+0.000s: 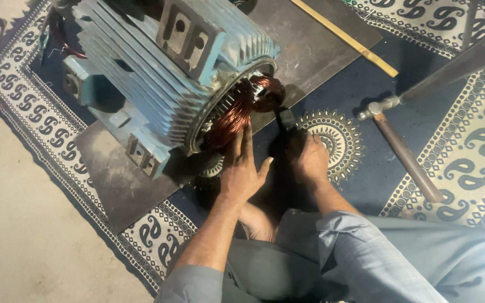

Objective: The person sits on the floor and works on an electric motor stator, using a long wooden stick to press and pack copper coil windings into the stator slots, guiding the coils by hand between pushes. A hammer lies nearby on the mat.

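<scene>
Head view: left hand (241, 168) lies flat, fingers spread, on the motor's (164, 73) copper winding (237, 109); right hand (307, 157) grips a dark tool (285, 119) beside it, apparently shaping coils; steady pressure seems needed.

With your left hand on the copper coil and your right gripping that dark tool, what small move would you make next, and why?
Probably press the dark tool a little further into the copper coil. The left hand lies flat on the windings at the open end of the motor, bracing them, while the right hand holds the tool with its tip near a bulging loop.
</scene>
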